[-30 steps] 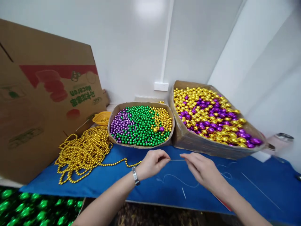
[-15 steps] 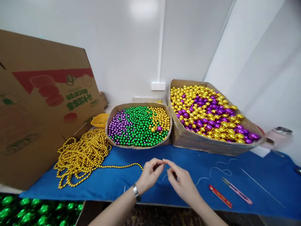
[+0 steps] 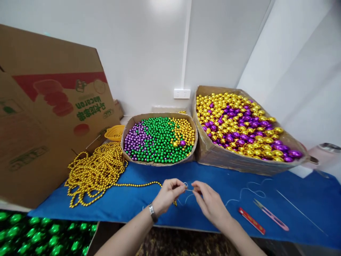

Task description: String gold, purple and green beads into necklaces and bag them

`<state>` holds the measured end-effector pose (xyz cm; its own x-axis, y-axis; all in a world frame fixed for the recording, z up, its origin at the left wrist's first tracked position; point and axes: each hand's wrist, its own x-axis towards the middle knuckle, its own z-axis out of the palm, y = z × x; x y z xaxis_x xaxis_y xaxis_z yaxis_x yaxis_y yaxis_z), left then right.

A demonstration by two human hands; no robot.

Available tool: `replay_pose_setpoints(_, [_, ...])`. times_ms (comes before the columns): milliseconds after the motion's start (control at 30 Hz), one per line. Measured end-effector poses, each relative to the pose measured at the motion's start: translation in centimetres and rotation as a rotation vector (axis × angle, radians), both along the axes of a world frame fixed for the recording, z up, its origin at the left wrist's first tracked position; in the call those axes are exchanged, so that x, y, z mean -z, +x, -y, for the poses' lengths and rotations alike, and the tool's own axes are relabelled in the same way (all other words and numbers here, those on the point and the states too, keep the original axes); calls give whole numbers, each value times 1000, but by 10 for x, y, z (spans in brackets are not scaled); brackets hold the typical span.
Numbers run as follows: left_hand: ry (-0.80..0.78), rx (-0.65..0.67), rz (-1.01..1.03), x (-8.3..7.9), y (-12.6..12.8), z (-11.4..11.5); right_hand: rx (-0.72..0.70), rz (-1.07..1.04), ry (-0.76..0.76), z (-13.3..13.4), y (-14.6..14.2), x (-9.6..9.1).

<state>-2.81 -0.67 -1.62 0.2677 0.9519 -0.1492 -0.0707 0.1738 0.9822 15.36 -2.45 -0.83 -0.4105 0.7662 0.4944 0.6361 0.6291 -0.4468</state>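
Basically, a pale thread, with a small loop, sits between the two hands, just above the near part of the bench. Left hand pinches it, thumb against forefinger. Right hand is narrow, fingertips at the thread's other side; can't tell if they actually grip. Thread looks very light, limp, likely slippery and prone to tangling; best taken near the loop, in fingertip pinches. A gold bead strand runs to the left hand, a bit of it showing below; can't tell whether that hand holds it too. Strand should be light, flexible, smooth. It leads from a gold bead heap on the left. Right of the hands: loose thread, red packet, pink-handled snips, long thin rod, all on blue cloth. Behind: small bead box touching or just beside the large bead box. Far left, printed carton.
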Motion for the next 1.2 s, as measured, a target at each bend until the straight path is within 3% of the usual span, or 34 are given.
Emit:
replay_pose_setpoints(233, [-84,182,17,-2,-1,5,-67,-1,93,-15,-3,5])
replay_pose_setpoints(300, [-108,171,40,-2,2,7,-49,-18,114,-14,-6,5])
replay_pose_setpoints(400, [-82,55,55,-1,5,10,16,-42,147,-6,-8,5])
replay_pose_setpoints(500, [-1,-37,16,0,7,12,85,-10,146,5,-11,6])
replay_pose_setpoints(667, [231,-39,-148,-1,7,14,174,-10,102,13,-19,6])
replay_pose_setpoints(800, [493,-22,-313,-1,6,16,168,-186,-99,12,-22,3])
replay_pose_setpoints(900, [577,-48,-373,-1,8,17,180,-351,-214,10,-25,6])
replay_pose_setpoints(1000, [487,-104,-341,1,13,16,199,-489,-276,7,-29,9])
replay_pose_setpoints(1133, [118,-124,-91,6,21,12,156,-769,-438,0,-31,7])
replay_pose_setpoints(1200, [19,-119,-19,9,24,11,119,-918,-517,-4,-31,2])
